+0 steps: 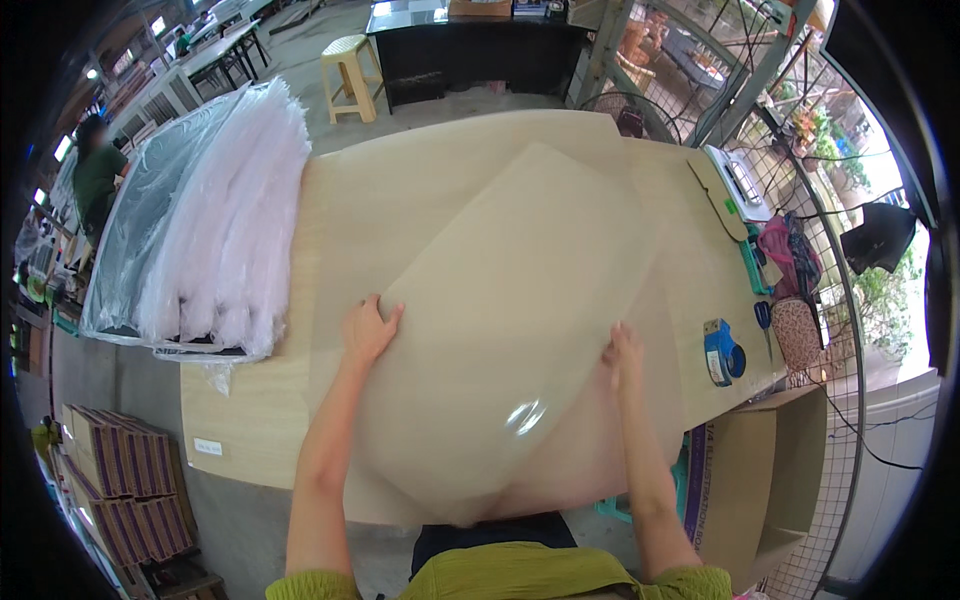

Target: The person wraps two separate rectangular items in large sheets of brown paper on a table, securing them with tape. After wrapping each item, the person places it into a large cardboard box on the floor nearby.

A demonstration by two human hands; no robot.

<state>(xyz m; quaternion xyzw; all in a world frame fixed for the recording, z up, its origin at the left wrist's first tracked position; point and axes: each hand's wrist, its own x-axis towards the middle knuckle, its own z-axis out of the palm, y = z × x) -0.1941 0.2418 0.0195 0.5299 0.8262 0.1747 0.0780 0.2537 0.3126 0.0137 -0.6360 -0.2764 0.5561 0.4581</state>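
Note:
A large, clear, glossy plastic sheet (500,290) is turned cornerwise over brown paper (455,165) on the table, and it bows toward me. My left hand (372,330) holds the sheet's left edge, thumb pointing inward. At the opposite edge, my right hand (624,357) has its fingers closed on the sheet; their tips are partly hidden. The near corner of the sheet hangs by the table's front edge, close to my body.
Plastic-wrapped bundles (225,230) cover the table's left end. On the right lie a blue tape dispenser (722,352), scissors (764,322) and a clipboard (742,182). An open cardboard box (745,490) stands below right; stacked cartons (125,490) stand below left. A person (95,180) is far left.

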